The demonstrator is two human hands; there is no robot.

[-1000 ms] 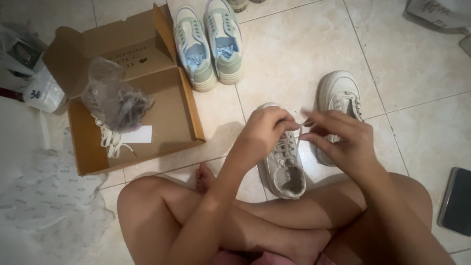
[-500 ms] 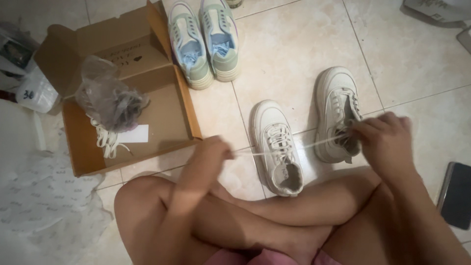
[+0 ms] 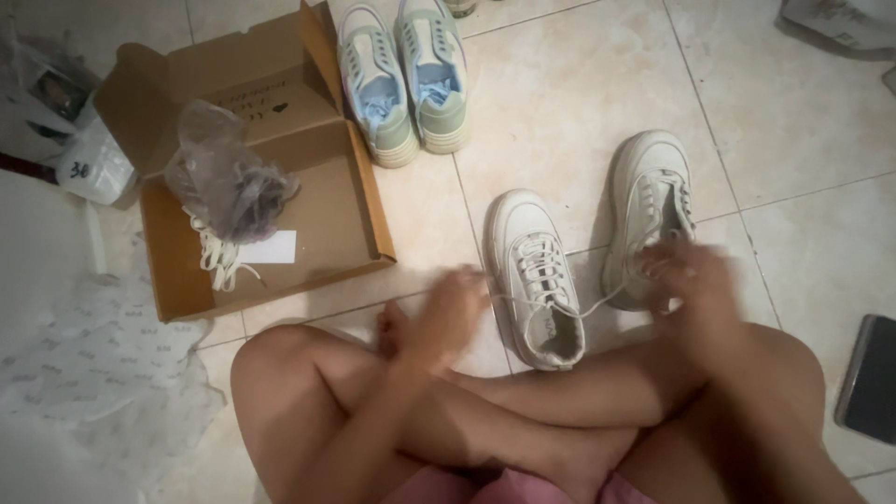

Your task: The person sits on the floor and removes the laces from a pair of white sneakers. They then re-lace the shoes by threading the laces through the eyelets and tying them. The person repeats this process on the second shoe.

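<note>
- Shoelace (image 3: 597, 306) of the cream sneaker (image 3: 537, 275) runs as a thin pale line across the lower middle of the frame, from the shoe's lacing out toward the right hand (image 3: 691, 280).
- Head view: the sneaker lies on the tiled floor (image 3: 560, 103) just above the person's crossed legs (image 3: 523, 420), its long axis running up and down the frame with a slight tilt, toe toward the top, heel opening toward the legs.
- Left hand (image 3: 448, 313) sits just beside the sneaker's left edge, fingers curled in; motion blur hides whether it pinches a lace end, so I cannot tell what it grips.
- The right hand is further right, in front of the second cream sneaker (image 3: 653, 210), fingers bunched and apparently pinching the far end of the lace; it too is blurred.
- Key relation: the sneaker lies between the two hands, the left one nearer, nearly touching it, the right one held apart with the lace stretched sideways across the shoe's long axis.
- The second sneaker stands right of centre, toe up the frame, partly behind the right hand.
- A mint and white pair of sneakers (image 3: 406, 79) stands at top centre.
- An open cardboard box (image 3: 317, 201) at upper left holds a clear plastic bag (image 3: 224, 177) and loose white laces (image 3: 219, 257).
- A dark phone (image 3: 868, 378) lies at the right edge.
</note>
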